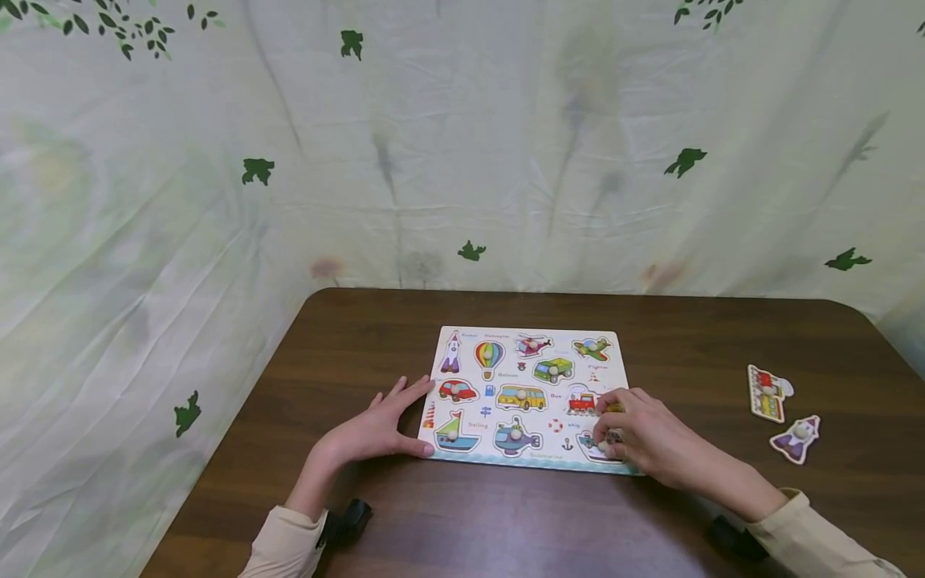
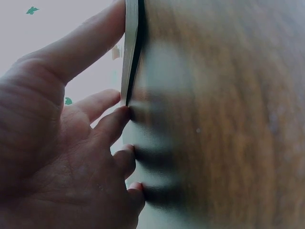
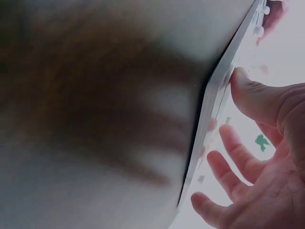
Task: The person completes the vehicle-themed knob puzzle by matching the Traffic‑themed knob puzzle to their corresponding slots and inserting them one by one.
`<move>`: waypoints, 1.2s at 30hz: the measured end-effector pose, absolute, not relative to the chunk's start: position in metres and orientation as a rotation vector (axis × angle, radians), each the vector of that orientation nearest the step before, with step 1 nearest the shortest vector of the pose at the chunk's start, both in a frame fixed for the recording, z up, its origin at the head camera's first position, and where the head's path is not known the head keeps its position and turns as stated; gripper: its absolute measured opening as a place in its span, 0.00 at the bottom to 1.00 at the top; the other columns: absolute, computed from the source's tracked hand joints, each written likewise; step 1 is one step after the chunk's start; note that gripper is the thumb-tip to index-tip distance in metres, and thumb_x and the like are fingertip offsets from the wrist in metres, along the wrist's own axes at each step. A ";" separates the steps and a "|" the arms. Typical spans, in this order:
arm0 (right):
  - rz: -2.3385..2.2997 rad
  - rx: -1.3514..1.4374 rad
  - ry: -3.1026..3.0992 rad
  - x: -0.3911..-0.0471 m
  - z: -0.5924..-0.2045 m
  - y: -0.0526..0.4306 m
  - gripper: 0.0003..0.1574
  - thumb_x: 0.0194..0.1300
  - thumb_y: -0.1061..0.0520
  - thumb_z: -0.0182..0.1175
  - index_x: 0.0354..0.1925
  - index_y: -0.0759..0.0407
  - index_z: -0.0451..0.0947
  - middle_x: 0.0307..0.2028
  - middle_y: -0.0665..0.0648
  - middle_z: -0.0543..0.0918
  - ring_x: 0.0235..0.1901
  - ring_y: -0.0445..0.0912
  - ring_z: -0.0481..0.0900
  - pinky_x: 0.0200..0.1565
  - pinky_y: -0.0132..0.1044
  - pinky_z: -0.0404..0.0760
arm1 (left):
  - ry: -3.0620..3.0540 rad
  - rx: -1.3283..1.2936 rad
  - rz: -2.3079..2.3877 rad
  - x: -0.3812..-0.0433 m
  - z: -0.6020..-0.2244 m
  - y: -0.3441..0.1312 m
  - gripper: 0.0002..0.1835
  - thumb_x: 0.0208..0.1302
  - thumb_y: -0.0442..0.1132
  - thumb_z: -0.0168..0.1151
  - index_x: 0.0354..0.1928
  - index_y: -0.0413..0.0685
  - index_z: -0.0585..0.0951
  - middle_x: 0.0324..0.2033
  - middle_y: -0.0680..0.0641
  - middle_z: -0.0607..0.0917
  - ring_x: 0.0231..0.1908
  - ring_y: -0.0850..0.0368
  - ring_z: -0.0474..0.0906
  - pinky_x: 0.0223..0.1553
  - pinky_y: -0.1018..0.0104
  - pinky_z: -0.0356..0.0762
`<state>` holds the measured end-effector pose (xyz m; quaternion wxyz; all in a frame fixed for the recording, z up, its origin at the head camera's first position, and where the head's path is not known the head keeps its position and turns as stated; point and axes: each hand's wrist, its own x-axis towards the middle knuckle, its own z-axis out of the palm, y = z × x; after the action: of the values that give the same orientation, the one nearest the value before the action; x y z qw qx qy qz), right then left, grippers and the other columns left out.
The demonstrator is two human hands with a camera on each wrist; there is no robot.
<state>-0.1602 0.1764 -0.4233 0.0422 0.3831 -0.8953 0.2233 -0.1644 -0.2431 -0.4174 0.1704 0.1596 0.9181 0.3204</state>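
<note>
A white wooden vehicle puzzle board [image 1: 556, 425] lies on the table, with several knobbed pieces in its slots. My left hand [image 1: 379, 425] rests at its left edge, thumb and fingers spread; in the left wrist view the thumb [image 2: 90, 43] lies against the board's side [image 2: 128, 52]. The right hand [image 1: 646, 437] reaches over the lower right corner, its thumb and index finger pinching the knob of the ship piece [image 1: 588, 449]. That hand partly hides the ship and the red train piece [image 1: 581, 403]. In the right wrist view the other fingers [image 3: 238, 152] are spread apart.
Right of the board, a rocket piece [image 1: 796, 439] and a red-and-yellow vehicle-shaped piece [image 1: 768, 393] lie loose on the dark wooden table [image 1: 694, 345]. A pale curtain [image 1: 506, 160] with green leaf shapes hangs behind the table's far edge.
</note>
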 end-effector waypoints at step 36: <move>0.759 0.865 -2.491 -0.154 -0.411 0.233 0.22 0.45 0.67 0.76 0.37 0.49 0.83 0.50 0.58 0.79 0.50 0.58 0.70 0.48 0.48 0.64 | 2.630 0.484 0.897 -0.164 -0.418 -0.242 0.54 0.50 0.55 0.76 0.76 0.49 0.59 0.75 0.45 0.57 0.75 0.39 0.37 0.68 0.33 0.34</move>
<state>-0.1543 0.2332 -0.4107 0.1976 0.3089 -0.8900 0.2710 -0.1637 -0.2424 -0.4185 0.1600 0.1693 0.9204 0.3139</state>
